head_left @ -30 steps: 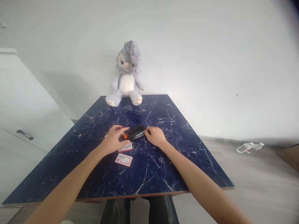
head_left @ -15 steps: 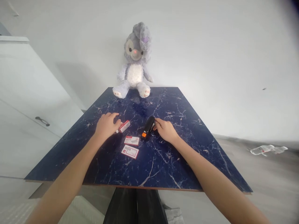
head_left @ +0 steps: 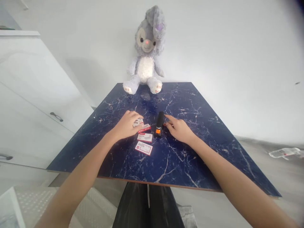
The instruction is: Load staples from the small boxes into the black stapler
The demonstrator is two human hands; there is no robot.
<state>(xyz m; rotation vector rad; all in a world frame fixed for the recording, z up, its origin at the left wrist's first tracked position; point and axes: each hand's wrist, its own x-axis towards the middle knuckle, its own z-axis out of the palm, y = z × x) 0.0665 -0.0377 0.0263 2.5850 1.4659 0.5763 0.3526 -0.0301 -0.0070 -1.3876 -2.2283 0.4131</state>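
on the blue marbled tabletop point(head_left: 128, 158), the black stapler point(head_left: 160, 122) has swung straighter beside slightly parted fingers of the right hand point(head_left: 180, 129); the left hand point(head_left: 128, 124) curves around the farthest staple box point(head_left: 139, 121) (grip unclear), now forming a loose column with the other boxes point(head_left: 145, 137).

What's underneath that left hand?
Between the thumb and fingers of the left hand, part of a small white-and-red box shows. The rest, and anything beneath the palm, is covered.
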